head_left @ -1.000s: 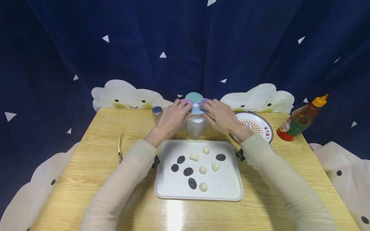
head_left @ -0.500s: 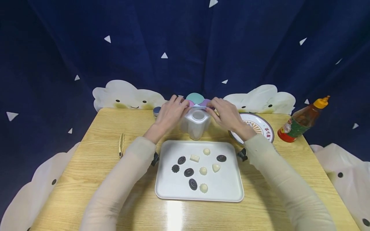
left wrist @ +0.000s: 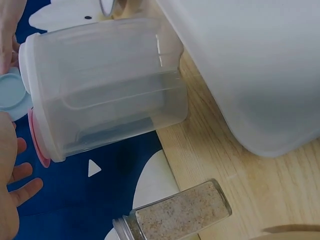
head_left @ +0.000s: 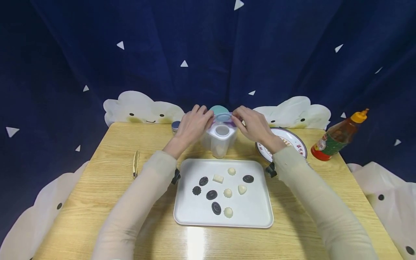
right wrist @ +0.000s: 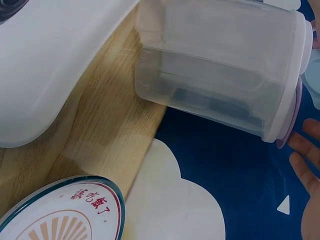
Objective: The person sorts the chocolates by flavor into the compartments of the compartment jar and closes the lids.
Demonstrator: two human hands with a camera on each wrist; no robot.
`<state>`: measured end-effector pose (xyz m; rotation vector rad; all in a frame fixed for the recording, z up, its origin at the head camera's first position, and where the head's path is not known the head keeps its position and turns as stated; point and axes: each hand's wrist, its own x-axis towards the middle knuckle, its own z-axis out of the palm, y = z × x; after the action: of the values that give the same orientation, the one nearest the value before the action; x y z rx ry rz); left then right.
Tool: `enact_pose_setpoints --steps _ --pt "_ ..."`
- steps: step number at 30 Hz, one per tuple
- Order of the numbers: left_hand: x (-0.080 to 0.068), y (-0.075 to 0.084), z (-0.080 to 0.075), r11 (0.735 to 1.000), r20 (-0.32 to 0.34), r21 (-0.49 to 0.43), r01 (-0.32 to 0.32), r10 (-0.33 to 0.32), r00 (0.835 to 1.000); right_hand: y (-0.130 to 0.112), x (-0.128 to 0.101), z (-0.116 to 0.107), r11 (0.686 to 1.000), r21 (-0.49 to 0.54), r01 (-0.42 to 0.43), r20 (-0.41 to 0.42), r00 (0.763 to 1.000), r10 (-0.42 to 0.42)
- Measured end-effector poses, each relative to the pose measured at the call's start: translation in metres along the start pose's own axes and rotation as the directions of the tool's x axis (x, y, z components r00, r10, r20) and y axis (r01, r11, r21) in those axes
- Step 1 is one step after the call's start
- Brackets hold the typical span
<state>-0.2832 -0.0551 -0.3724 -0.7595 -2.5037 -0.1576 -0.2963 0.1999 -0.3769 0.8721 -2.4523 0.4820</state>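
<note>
A clear plastic storage container (head_left: 219, 146) with several compartments stands behind the tray, seen sideways in both wrist views. Its front light-blue flip lid (head_left: 223, 117) is raised, baring the round opening (head_left: 222, 130) under it. My left hand (head_left: 194, 123) pinches the left edge of this lid, and my right hand (head_left: 252, 123) pinches its right edge. In the left wrist view, the blue lid (left wrist: 12, 94) lies between both hands. A green lid (head_left: 219, 109) shows behind; pink (left wrist: 37, 137) and purple (right wrist: 291, 112) lids are at the sides, partly hidden in the head view.
In front is a white tray (head_left: 253, 216) with several dark and white chocolates (head_left: 216, 208). Tongs (head_left: 135, 164) lie left. A glass jar (left wrist: 182, 212) with a metal cap stands left of the container. To the right are a plate (head_left: 297, 142) and a sauce bottle (head_left: 339, 135).
The light-blue lid, flat over the front opening a second ago, has swung up and back. The round opening is now uncovered. Both hands have risen slightly with the lid.
</note>
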Motion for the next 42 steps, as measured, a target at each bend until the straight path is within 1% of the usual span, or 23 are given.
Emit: enact_pose_setpoints --steps 2,5,9,11,14,16,19,21,25,27,29,32,34,36,39,41,42 --pt "0.000 0.000 0.000 1.000 -0.002 0.002 -0.003 0.003 1.000 0.000 0.000 0.000 1.000 -0.024 0.012 -0.018 1.000 -0.012" --pt "0.000 0.000 0.000 1.000 0.003 0.006 -0.002 0.002 1.000 0.001 0.001 -0.001 0.995 -0.081 0.055 -0.050 0.997 -0.060" --pt "-0.003 0.000 -0.003 1.000 0.030 0.004 0.024 -0.024 0.999 0.000 0.002 -0.002 0.984 -0.145 0.101 -0.059 0.992 -0.111" --pt "-0.007 0.000 -0.004 0.999 0.038 0.008 0.040 -0.040 0.998 -0.001 0.002 -0.003 0.981 -0.163 0.108 -0.053 0.992 -0.118" --pt "-0.020 -0.003 -0.009 0.998 0.052 0.011 0.063 -0.063 0.997 -0.001 0.003 -0.004 0.978 -0.177 0.107 -0.044 0.992 -0.116" --pt "-0.033 -0.006 -0.014 0.997 0.059 -0.003 0.077 -0.077 0.995 -0.002 0.003 -0.005 0.978 -0.183 0.103 -0.036 0.993 -0.112" --pt "-0.059 -0.011 -0.022 0.995 0.073 -0.024 0.094 -0.092 0.993 -0.003 0.003 -0.006 0.977 -0.189 0.097 -0.027 0.994 -0.104" --pt "-0.078 -0.015 -0.027 0.995 0.078 -0.028 0.099 -0.096 0.992 -0.004 0.003 -0.006 0.977 -0.191 0.095 -0.020 0.995 -0.100" --pt "-0.120 -0.020 -0.036 0.994 0.099 0.005 0.111 -0.111 0.989 -0.003 0.002 -0.007 0.975 -0.200 0.100 -0.021 0.994 -0.106" --pt "-0.142 -0.022 -0.041 0.991 0.117 0.022 0.132 -0.134 0.984 -0.003 0.002 -0.007 0.973 -0.204 0.105 -0.022 0.993 -0.112" --pt "-0.162 -0.024 -0.046 0.985 0.127 0.028 0.168 -0.170 0.977 -0.003 0.003 -0.006 0.973 -0.205 0.108 -0.020 0.993 -0.114" --pt "-0.189 -0.028 -0.050 0.976 0.122 0.040 0.213 -0.217 0.969 -0.004 0.004 -0.007 0.974 -0.200 0.105 -0.013 0.994 -0.110" --pt "-0.205 -0.030 -0.052 0.972 0.103 0.048 0.231 -0.235 0.966 -0.004 0.004 -0.007 0.975 -0.199 0.100 -0.009 0.995 -0.104" --pt "-0.219 -0.032 -0.052 0.970 0.080 0.065 0.235 -0.240 0.968 -0.004 0.004 -0.007 0.975 -0.200 0.098 -0.006 0.995 -0.101" --pt "-0.238 -0.033 -0.052 0.965 0.052 0.086 0.250 -0.255 0.966 -0.003 0.003 -0.006 0.975 -0.201 0.098 -0.009 0.995 -0.101" --pt "-0.249 -0.032 -0.051 0.954 0.044 0.099 0.283 -0.288 0.957 -0.003 0.003 -0.006 0.975 -0.199 0.101 -0.013 0.994 -0.106" --pt "-0.254 -0.032 -0.050 0.946 0.049 0.101 0.308 -0.314 0.948 -0.003 0.003 -0.006 0.975 -0.196 0.103 -0.017 0.994 -0.109"
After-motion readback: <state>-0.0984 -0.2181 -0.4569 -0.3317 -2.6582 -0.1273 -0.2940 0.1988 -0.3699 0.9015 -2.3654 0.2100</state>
